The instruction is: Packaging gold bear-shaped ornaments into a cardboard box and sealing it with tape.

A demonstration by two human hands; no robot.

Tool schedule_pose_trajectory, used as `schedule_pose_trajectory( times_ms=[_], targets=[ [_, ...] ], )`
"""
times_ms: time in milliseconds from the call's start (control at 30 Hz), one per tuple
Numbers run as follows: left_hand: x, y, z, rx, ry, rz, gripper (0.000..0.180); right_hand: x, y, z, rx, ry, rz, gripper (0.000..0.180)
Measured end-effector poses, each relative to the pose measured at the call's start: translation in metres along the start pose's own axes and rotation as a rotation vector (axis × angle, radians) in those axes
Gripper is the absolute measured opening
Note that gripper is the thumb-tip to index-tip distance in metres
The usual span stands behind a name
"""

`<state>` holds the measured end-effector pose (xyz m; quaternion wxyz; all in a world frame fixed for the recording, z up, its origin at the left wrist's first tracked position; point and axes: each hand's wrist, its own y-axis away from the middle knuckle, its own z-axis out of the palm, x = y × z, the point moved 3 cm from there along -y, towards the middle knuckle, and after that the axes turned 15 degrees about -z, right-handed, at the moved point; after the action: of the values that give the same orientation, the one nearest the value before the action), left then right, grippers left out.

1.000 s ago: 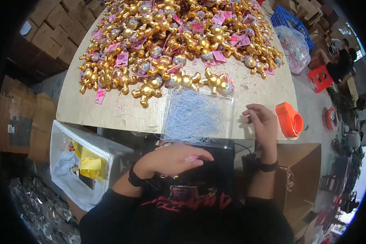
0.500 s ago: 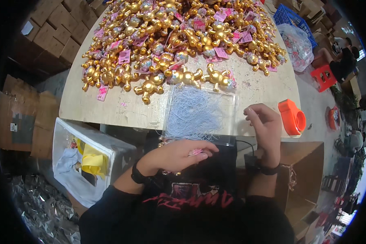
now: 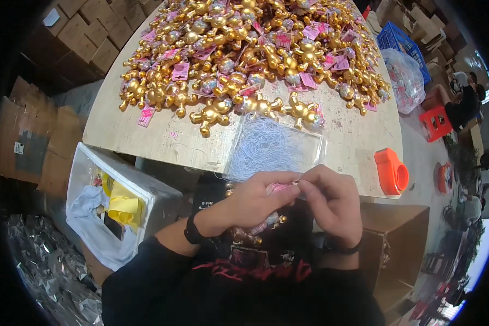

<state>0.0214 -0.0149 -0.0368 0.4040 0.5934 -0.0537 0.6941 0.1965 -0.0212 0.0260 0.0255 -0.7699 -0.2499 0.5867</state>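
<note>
My left hand [image 3: 249,201] is closed around a pink-and-white tag [image 3: 277,188] and part of a golden bear-like figurine [image 3: 267,223], whose shiny gold and glittery parts show below the fingers. At the tag's edge, the thumb and finger of my right hand [image 3: 332,204] are pinched together, touching the left fingertips; whatever sits between them is too small to make out. Just beyond both hands, a clear shallow tray [image 3: 319,153] holds a tangle of pale blue strings [image 3: 266,145] at the table's near edge.
Many golden figurines with pink tags [image 3: 244,54] are heaped on the table [image 3: 163,144]. An orange tape dispenser [image 3: 391,171] stands at the right. A white foam box [image 3: 157,193] is at the left, an open carton [image 3: 399,231] at the lower right. People sit farther right.
My right hand has come down and left from above the table to meet my left hand, its fingers now pinched at the tag. My left hand has risen slightly.
</note>
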Motion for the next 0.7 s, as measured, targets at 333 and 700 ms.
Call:
schedule_pose_trajectory(
  times_ms=[333,700],
  targets=[
    [0.001,0.010,-0.013,0.090,0.174,0.026,0.023,-0.001,0.012,0.008,-0.137,0.177,0.016,0.009],
    [0.006,0.021,-0.023,0.160,0.103,0.079,0.031,0.015,0.029,-0.006,-0.263,0.140,0.110,0.009]
  ],
)
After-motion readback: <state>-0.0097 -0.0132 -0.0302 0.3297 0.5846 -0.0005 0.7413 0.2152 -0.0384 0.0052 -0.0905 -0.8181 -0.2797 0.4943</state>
